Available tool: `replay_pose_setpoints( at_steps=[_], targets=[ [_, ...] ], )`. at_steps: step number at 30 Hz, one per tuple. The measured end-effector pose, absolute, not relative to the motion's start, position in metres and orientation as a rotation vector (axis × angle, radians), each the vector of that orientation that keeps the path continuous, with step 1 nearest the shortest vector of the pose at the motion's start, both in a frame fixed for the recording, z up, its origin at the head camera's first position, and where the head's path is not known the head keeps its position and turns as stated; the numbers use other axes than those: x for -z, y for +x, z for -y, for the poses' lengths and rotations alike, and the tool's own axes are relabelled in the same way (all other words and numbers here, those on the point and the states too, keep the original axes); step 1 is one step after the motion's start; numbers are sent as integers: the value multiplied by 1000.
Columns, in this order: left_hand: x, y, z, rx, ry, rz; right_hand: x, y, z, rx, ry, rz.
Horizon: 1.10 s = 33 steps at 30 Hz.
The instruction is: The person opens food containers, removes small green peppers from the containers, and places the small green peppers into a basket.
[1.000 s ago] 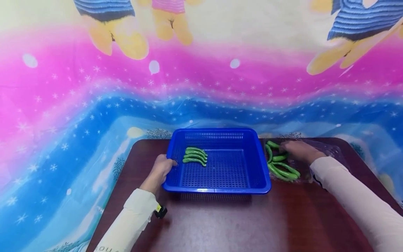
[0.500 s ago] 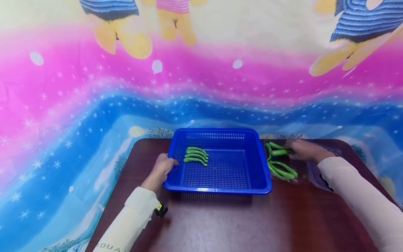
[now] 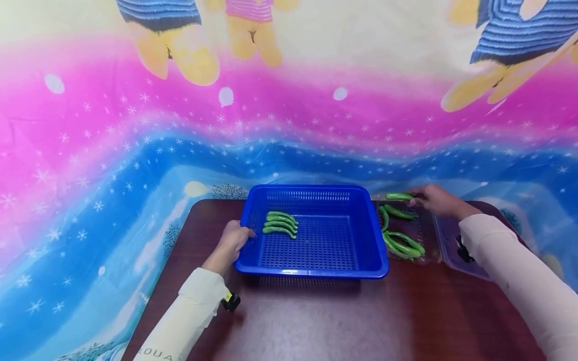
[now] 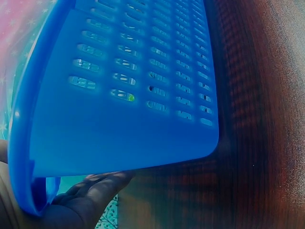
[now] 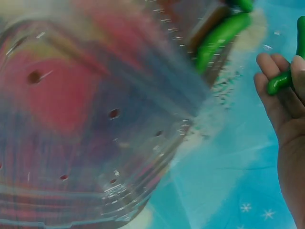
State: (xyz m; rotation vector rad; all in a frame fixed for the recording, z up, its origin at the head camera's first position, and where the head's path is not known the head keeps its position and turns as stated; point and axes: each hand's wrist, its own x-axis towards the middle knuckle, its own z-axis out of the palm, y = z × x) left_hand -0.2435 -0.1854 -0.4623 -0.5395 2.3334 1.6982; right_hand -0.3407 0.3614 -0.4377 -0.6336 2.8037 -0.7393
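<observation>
My left hand (image 3: 235,239) grips the left rim of a blue perforated plastic basket (image 3: 311,273), thumb over the edge and fingers on the outer side. Several long green peppers (image 3: 279,229) lie side by side at the left inside it. My right hand (image 3: 435,200) pinches one end of a long green pepper (image 3: 398,196), raised above the back of a clear plastic box (image 3: 429,235). In the right wrist view, the thumb and fingers of my right hand (image 5: 288,105) hold that pepper (image 5: 280,83). Several more peppers (image 3: 402,245) lie in the box.
The box's clear lid (image 3: 456,250) is folded out to the right, beneath my right forearm. Basket and box stand close together on a dark brown table (image 3: 325,321). Behind the table hangs a patterned backdrop (image 3: 289,120).
My right hand has lifted a pepper out of the clear box, moving up and back. More of the box and lid now shows. My left hand keeps its hold on the basket.
</observation>
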Motion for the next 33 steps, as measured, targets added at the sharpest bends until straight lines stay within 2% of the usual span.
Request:
replay_pose_setpoints(
  at_steps=[15, 33],
  targets=[
    [461, -242, 185, -1678, -547, -2337, 383, -345, -318, 1003, -534, -2750],
    [461, -243, 183, -1677, -530, -2374, 369, -357, -236, 1172, -655, -2511]
  ],
)
